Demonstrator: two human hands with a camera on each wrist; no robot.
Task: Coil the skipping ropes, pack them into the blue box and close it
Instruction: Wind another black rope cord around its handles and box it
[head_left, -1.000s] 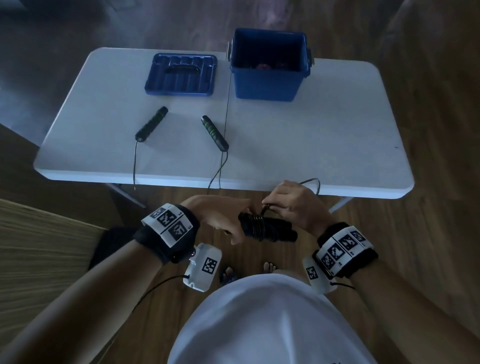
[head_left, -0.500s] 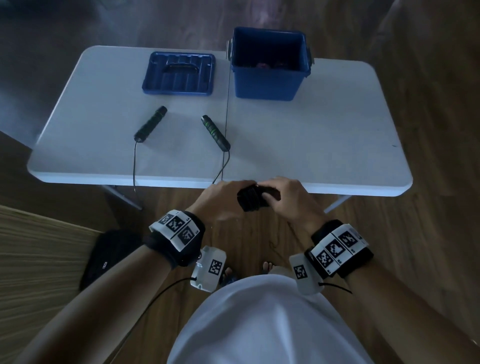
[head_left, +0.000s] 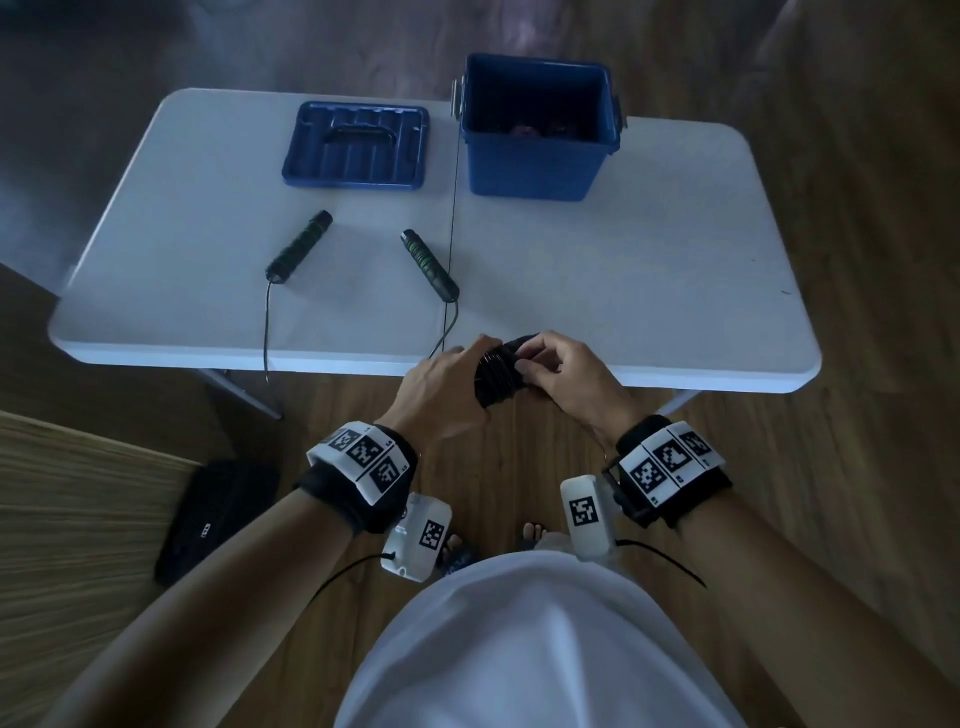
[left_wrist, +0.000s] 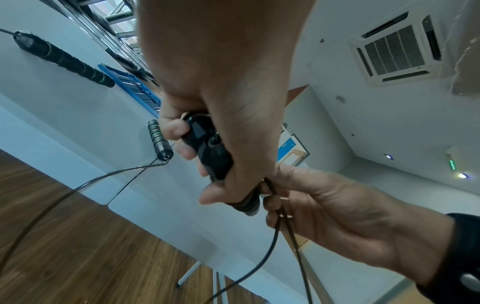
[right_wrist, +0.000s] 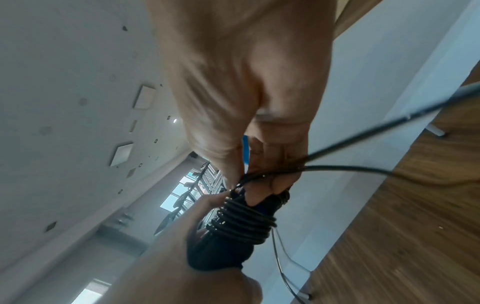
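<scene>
Left hand curled tight round the paired black handles of one skipping rope, held just off the near edge of the counter. Right hand pinches the loose cord against the handles, where several turns already sit side by side. Judgement: wrapping is under way, not finished, since slack runs off below the hands. To do it well, keep the left grip steady so the two handles stay together, lay each new turn snug beside the last rather than over it, and hold tension with the right fingers until the tail can be tucked; let go early and the springy cord will likely unwind. Further out, a second rope lies uncoiled on the counter: one handle to the left, another handle nearer the middle, both cords dropping over the near edge. At the far side the blue box stands open, with something reddish and dark at its bottom, too dim to name. Its lid lies flat just left of it, apart from the box, nothing on it.
</scene>
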